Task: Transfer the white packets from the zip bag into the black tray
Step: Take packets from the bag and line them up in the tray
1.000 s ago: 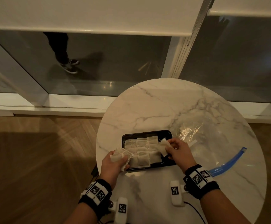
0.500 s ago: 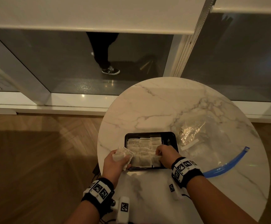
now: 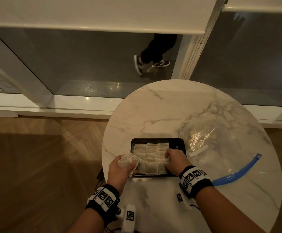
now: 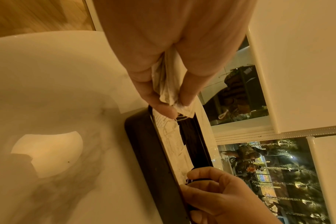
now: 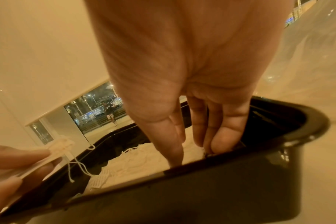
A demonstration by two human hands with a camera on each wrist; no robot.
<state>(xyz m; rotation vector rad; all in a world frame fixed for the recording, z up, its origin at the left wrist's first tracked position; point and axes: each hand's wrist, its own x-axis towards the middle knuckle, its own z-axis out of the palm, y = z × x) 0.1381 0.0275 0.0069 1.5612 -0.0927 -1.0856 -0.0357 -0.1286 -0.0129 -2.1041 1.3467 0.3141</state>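
Observation:
The black tray (image 3: 157,139) sits on the near part of a round marble table, lined with several white packets (image 3: 149,154). My left hand (image 3: 120,169) hovers at the tray's near left corner and grips a small bunch of white packets (image 3: 128,161); the left wrist view shows this bunch (image 4: 165,84) pinched between thumb and fingers. My right hand (image 3: 172,161) is down inside the tray's near right part, its straight fingertips (image 5: 224,136) resting on the packets (image 5: 144,160) there. The clear zip bag (image 3: 212,140) lies flat to the right of the tray.
The bag's blue zip strip (image 3: 237,173) curls toward the table's right edge. The marble table (image 3: 170,115) ends just left of the tray, with wooden floor below. Behind the window glass a person's legs (image 3: 153,54) pass by.
My right hand carried one packet from the tray's right side down into the tray and now rests on the packets. The left hand kept its bunch. The legs outside moved right.

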